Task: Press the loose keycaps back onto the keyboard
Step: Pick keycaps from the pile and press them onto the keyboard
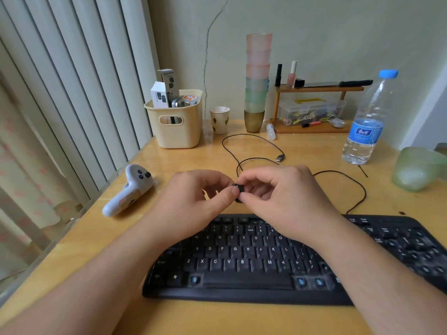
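Above the black keyboard point(254, 259), both hands pinched one black keycap point(239, 188) between them: the left hand point(198, 197) and right hand point(278, 192) met fingertip to fingertip. Beyond the left hand, a cream basket point(177, 131) held two small boxes. Beyond the right hand, one clear lidded box point(312, 110) held small colourful items, beside one water bottle point(365, 126).

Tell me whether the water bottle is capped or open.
Capped: the water bottle stands upright on the desk with its blue cap on.

Home desk: nail polish point(292, 74), stacked cups point(257, 76), storage basket point(177, 122), vertical blinds point(72, 93).
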The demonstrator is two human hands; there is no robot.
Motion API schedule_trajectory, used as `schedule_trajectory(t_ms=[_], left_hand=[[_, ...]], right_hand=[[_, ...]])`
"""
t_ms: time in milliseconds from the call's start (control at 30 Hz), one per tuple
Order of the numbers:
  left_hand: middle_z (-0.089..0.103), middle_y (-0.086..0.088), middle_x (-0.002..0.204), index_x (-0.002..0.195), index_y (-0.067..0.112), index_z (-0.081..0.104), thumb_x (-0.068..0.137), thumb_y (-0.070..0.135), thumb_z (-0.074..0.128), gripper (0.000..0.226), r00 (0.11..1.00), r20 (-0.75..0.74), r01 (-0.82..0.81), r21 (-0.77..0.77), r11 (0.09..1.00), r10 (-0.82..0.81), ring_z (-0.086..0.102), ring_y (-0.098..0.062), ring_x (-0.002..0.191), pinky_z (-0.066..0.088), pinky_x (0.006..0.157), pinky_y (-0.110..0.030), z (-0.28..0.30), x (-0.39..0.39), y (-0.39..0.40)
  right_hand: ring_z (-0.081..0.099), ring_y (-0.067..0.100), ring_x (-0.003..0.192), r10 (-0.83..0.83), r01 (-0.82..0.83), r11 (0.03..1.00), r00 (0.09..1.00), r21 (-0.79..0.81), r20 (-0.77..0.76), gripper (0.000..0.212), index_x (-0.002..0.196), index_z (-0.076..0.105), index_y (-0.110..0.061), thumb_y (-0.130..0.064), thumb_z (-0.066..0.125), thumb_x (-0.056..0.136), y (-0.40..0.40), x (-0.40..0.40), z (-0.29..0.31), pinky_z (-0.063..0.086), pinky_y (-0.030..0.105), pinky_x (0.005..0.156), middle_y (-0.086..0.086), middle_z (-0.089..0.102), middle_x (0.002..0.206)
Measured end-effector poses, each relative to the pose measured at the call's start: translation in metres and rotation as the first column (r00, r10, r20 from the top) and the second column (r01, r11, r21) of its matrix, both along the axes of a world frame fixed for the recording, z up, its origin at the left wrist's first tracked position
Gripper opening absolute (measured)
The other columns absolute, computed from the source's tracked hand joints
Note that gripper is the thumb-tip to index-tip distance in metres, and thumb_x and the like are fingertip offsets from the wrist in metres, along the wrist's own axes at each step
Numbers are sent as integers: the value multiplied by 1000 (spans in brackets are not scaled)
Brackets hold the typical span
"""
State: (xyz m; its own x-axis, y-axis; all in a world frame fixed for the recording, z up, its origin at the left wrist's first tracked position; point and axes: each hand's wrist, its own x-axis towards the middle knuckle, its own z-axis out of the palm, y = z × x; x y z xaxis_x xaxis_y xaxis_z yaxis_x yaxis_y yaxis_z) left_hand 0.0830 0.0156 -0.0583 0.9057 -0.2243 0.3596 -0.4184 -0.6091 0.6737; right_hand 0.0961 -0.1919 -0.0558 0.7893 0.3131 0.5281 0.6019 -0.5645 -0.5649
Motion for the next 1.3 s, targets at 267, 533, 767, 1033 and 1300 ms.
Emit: schedule_trajectory(t_ms=[267,533,767,1033,1300], left_hand=[[72,11,80,87,32,77,94,46,70,17,1000,-28,13,-28,1000,-13,63,-9,78,53,78,-36,-1,1,0],[74,9,83,93,30,78,96,44,69,17,997,-45,63,-3,998,-63,63,-14,79,54,79,-39,-1,1,2],[77,16,91,101,35,79,99,40,63,16,992,-69,99,-41,994,-102,67,-22,88,49,85,-38,0,2,2],[77,16,90,99,35,78,100,38,64,14,991,-93,95,-30,995,-97,67,-24,87,50,84,-37,-1,2,0],[74,24,93,97,48,76,92,56,62,17,1000,3,27,127,992,-28,64,-2,87,51,75,-31,2,-5,-6]], right_hand=[[62,7,71,-3,19,987,995,-158,100,23,94,76,-39,-46,59,80,-2,1,4,56,37,61,-13,68,78],[60,6,71,22,-4,982,995,-190,93,28,95,78,-39,-49,57,79,-4,3,3,55,36,61,-17,67,79],[65,9,74,66,-56,990,995,-130,79,13,96,81,-34,-32,78,83,-12,9,2,57,38,63,-16,69,83],[65,11,73,76,-65,990,994,-122,84,12,92,81,-31,-25,80,82,-14,10,1,57,38,64,-13,71,86],[62,5,73,-23,42,941,998,-335,61,11,94,80,-37,-34,77,84,-44,-7,39,56,34,74,-19,69,79]])
